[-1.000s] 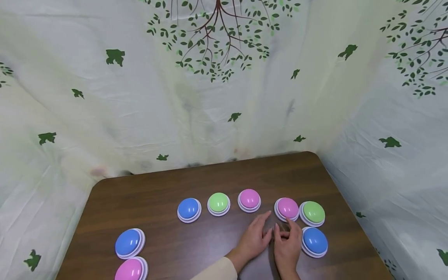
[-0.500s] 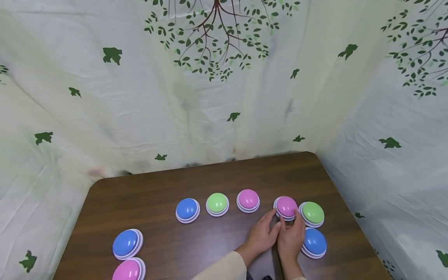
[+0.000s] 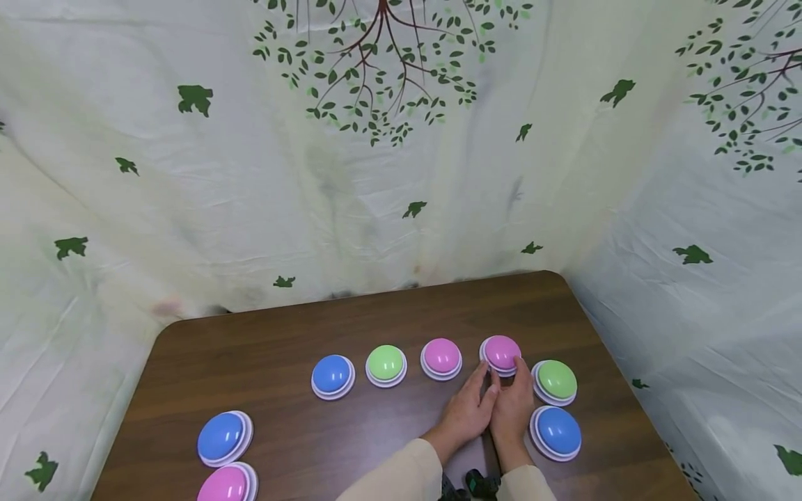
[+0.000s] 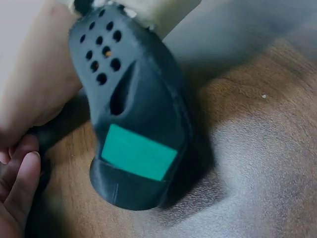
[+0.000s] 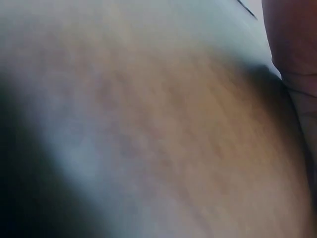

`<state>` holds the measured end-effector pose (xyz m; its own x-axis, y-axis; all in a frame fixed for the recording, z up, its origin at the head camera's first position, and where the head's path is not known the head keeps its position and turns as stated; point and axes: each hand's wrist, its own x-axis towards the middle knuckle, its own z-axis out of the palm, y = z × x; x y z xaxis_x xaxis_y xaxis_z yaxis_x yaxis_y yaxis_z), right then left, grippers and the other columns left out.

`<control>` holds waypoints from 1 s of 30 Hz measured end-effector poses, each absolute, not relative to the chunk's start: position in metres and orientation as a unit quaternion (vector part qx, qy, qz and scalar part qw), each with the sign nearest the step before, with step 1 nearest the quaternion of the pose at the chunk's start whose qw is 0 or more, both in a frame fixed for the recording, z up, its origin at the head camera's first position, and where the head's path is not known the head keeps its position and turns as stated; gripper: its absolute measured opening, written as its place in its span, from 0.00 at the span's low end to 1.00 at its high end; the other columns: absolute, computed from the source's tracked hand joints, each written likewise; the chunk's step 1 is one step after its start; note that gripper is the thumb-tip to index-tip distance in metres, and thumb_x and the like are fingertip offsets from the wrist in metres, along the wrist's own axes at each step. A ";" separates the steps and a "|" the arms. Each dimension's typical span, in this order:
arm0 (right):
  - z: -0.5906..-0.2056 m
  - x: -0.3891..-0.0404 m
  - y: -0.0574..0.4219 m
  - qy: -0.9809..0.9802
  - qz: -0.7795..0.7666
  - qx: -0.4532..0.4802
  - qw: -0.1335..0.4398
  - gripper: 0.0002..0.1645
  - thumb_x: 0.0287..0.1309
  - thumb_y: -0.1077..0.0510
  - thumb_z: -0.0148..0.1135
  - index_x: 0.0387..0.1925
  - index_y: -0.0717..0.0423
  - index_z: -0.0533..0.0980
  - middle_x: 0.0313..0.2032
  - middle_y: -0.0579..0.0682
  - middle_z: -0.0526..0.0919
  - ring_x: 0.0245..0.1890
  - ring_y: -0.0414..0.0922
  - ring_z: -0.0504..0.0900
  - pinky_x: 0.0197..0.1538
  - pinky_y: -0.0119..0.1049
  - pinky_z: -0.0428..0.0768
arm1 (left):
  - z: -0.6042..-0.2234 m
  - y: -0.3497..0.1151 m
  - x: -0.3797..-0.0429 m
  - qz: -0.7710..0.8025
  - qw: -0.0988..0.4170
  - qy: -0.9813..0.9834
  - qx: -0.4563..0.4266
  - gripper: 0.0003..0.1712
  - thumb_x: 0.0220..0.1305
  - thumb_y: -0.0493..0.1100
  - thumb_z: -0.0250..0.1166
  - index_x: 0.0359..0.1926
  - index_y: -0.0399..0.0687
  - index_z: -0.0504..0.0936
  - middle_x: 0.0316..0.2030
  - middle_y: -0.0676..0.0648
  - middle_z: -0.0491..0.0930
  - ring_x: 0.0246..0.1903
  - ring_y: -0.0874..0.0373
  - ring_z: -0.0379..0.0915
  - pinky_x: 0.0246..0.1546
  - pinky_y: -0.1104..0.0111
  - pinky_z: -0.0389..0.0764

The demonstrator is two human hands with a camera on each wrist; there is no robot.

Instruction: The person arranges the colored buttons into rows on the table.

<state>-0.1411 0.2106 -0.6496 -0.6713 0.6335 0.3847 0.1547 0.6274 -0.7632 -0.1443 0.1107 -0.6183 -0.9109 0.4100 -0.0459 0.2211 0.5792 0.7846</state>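
Note:
A pink dome push button (image 3: 502,352) on a white round base stands on the brown table, right of the middle in the head view. My left hand (image 3: 465,410) holds its near left side, fingertips at the base's rim. From the near right, my right hand (image 3: 512,409) grips it, a finger along the dome's right edge. Both thumbs meet close together in front of the base. A black wrist device with a green patch (image 4: 139,151) fills much of the left wrist view. Blurred skin covers most of the right wrist view.
Right of my hands sit a green button (image 3: 557,379) and a blue button (image 3: 557,430). Another pink (image 3: 441,355), a green (image 3: 385,362) and a blue button (image 3: 331,374) form a row leftward. Farther left are a blue (image 3: 221,436) and a pink button (image 3: 224,486). Printed cloth (image 3: 351,229) hangs behind the table.
Both hands came around the right-hand pink button and moved it away from me and a little left. It now stands apart from the green button and nearer the row's other pink one.

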 end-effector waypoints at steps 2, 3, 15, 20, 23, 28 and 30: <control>-0.650 -0.143 0.210 -0.840 0.363 -0.235 0.327 0.32 0.57 0.62 0.73 0.61 0.66 0.73 0.57 0.71 0.80 0.58 0.68 0.79 0.61 0.62 0.76 | -0.618 0.110 -0.145 0.427 0.118 0.880 0.171 0.33 0.79 0.54 0.49 0.79 0.53 0.60 0.77 0.49 0.64 0.71 0.47 0.68 0.68 0.52 0.73; -0.650 -0.144 0.209 -0.840 0.363 -0.236 0.326 0.32 0.57 0.62 0.73 0.61 0.66 0.73 0.57 0.71 0.80 0.58 0.68 0.79 0.61 0.62 0.76 | -0.617 0.109 -0.146 0.429 0.121 0.879 0.168 0.33 0.79 0.54 0.49 0.79 0.53 0.60 0.77 0.49 0.64 0.72 0.47 0.67 0.68 0.52 0.72; -0.650 -0.136 0.203 -0.851 0.353 -0.227 0.317 0.35 0.59 0.58 0.71 0.65 0.65 0.71 0.66 0.72 0.73 0.66 0.69 0.72 0.61 0.67 0.75 | -0.617 0.097 -0.135 0.444 0.113 0.871 0.178 0.32 0.79 0.54 0.49 0.78 0.49 0.62 0.76 0.46 0.66 0.73 0.47 0.65 0.70 0.51 0.70; -0.654 -0.125 0.200 -0.850 0.339 -0.183 0.359 0.35 0.55 0.63 0.73 0.63 0.67 0.72 0.63 0.73 0.74 0.43 0.62 0.85 0.43 0.56 0.81 | -0.623 0.088 -0.122 0.457 0.050 0.865 0.203 0.30 0.78 0.50 0.51 0.75 0.43 0.67 0.72 0.43 0.71 0.70 0.47 0.70 0.68 0.55 0.73; -0.657 -0.115 0.197 -0.851 0.332 -0.167 0.372 0.34 0.52 0.65 0.74 0.61 0.67 0.74 0.61 0.70 0.78 0.25 0.53 0.83 0.37 0.48 0.79 | -0.626 0.081 -0.111 0.459 0.006 0.860 0.222 0.28 0.77 0.47 0.54 0.72 0.40 0.70 0.69 0.42 0.75 0.67 0.47 0.73 0.65 0.56 0.76; -0.658 -0.090 0.188 -0.861 0.351 -0.161 0.331 0.33 0.50 0.66 0.76 0.59 0.63 0.76 0.57 0.64 0.81 0.23 0.42 0.82 0.33 0.31 0.80 | -0.630 0.070 -0.098 0.441 -0.035 0.865 0.237 0.26 0.76 0.45 0.56 0.70 0.41 0.72 0.67 0.43 0.77 0.65 0.50 0.76 0.63 0.59 0.78; -0.658 -0.078 0.183 -0.862 0.371 -0.158 0.308 0.33 0.48 0.68 0.76 0.58 0.62 0.77 0.53 0.63 0.82 0.24 0.36 0.81 0.30 0.23 0.78 | -0.632 0.066 -0.094 0.438 -0.032 0.866 0.240 0.26 0.76 0.45 0.56 0.70 0.42 0.72 0.67 0.43 0.78 0.66 0.50 0.76 0.63 0.59 0.78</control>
<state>-0.0780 0.1831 -0.6581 -0.7597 0.5014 0.4141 0.0444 0.6753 -0.7362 -0.0942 0.0658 -0.6315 -0.8826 0.3872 0.2665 0.4440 0.5007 0.7430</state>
